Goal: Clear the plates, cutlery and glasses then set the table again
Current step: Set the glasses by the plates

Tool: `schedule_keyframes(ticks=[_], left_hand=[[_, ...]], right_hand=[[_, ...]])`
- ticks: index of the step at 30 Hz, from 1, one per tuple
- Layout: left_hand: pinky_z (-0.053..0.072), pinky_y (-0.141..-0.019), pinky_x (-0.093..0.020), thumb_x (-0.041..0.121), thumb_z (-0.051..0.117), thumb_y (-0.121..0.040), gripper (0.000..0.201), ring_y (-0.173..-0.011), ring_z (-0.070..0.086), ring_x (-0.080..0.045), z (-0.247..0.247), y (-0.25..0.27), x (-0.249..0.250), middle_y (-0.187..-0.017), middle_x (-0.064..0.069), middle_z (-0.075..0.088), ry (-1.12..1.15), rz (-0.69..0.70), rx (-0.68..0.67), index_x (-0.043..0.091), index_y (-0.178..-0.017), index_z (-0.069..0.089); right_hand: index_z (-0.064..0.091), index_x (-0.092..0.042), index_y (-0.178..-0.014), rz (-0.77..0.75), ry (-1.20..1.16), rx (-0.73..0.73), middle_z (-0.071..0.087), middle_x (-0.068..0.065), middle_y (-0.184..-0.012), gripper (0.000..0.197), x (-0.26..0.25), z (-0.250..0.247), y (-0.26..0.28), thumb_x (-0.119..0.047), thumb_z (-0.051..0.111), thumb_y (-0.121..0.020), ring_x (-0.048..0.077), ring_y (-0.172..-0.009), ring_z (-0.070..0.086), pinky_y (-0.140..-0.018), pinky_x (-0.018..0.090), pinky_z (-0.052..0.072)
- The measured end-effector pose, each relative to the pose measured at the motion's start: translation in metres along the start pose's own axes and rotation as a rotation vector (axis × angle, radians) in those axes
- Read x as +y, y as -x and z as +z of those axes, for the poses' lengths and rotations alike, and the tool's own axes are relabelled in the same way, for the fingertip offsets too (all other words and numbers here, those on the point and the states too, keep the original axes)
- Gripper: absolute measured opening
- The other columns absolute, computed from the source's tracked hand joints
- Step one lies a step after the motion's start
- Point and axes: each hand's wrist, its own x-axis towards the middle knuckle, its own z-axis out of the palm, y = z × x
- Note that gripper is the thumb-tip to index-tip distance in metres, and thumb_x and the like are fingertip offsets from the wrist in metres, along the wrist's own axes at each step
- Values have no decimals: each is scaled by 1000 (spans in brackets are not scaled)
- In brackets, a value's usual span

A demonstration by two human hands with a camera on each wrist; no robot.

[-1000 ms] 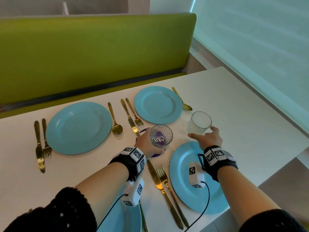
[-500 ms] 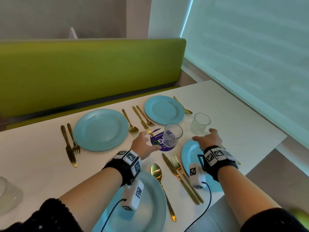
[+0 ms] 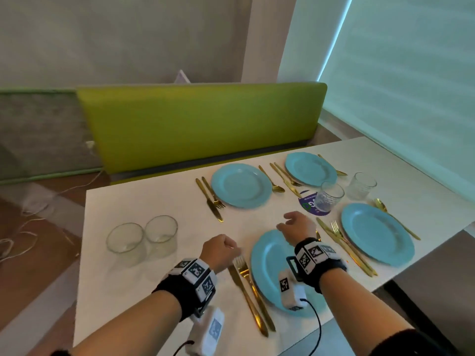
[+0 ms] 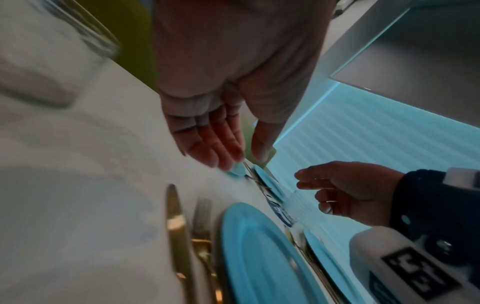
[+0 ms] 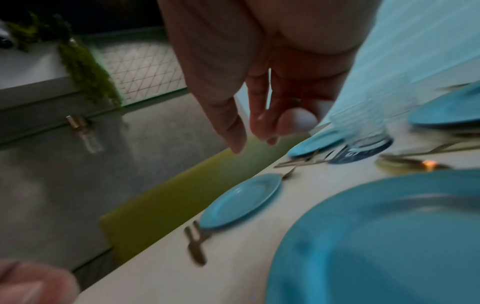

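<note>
Four blue plates lie on the white table (image 3: 159, 278): one under my right wrist (image 3: 267, 263), one at the right (image 3: 377, 233), two at the far side (image 3: 241, 186) (image 3: 311, 168). Gold cutlery flanks each plate. A ribbed glass (image 3: 331, 195) stands on a purple coaster (image 3: 308, 204), a second (image 3: 363, 186) just right of it. Two smooth glasses (image 3: 126, 240) (image 3: 162, 231) stand near the left edge. My left hand (image 3: 223, 249) hovers empty and loosely curled above a fork (image 3: 243, 265) and knife (image 3: 240, 286). My right hand (image 3: 293, 222) hovers empty, fingers relaxed, short of the coaster.
A green bench (image 3: 200, 124) runs along the table's far side. A pale blind (image 3: 411, 98) covers the window on the right. Left of the table edge is brown floor with loose cables (image 3: 25, 227).
Both hands have let go of the two ribbed glasses and drawn back leftward and toward me. The head view has swung left, bringing the two smooth glasses into sight.
</note>
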Motion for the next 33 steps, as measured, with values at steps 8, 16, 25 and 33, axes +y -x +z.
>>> schedule_keyframes(ticks=[8, 16, 25, 33], left_hand=[[44, -65, -25, 33, 69, -82, 32, -78, 63, -24, -91, 27, -82, -82, -9, 60, -196, -431, -38, 8, -67, 54], [35, -106, -38, 31, 83, -67, 102, -132, 39, -34, -153, 18, -135, -145, -21, 36, 100, -370, 525, -2, -143, 23], [33, -112, -44, 21, 87, -61, 114, -134, 40, -29, -160, -16, -159, -148, -11, 38, 142, -144, 521, 14, -148, 14], [39, -100, -31, 15, 87, -60, 92, -124, 51, -26, -159, -23, -157, -137, -7, 52, 180, -74, 534, 19, -138, 38]], right_hand=[[57, -16, -123, -180, 143, -360, 61, 5, -121, 47, -65, 103, 60, -22, 72, -80, 14, -90, 56, -83, 21, 49], [33, -19, -142, -165, 85, -464, 48, 7, -138, 85, -101, 170, 77, -27, 80, -72, 22, -124, 50, -101, 33, 46], [26, -21, -143, -212, -63, -431, 49, 5, -137, 96, -111, 213, 77, -23, 83, -66, 23, -127, 47, -101, 28, 41], [26, -21, -144, -235, -48, -396, 50, 4, -137, 97, -112, 221, 68, -26, 82, -65, 21, -126, 48, -103, 28, 41]])
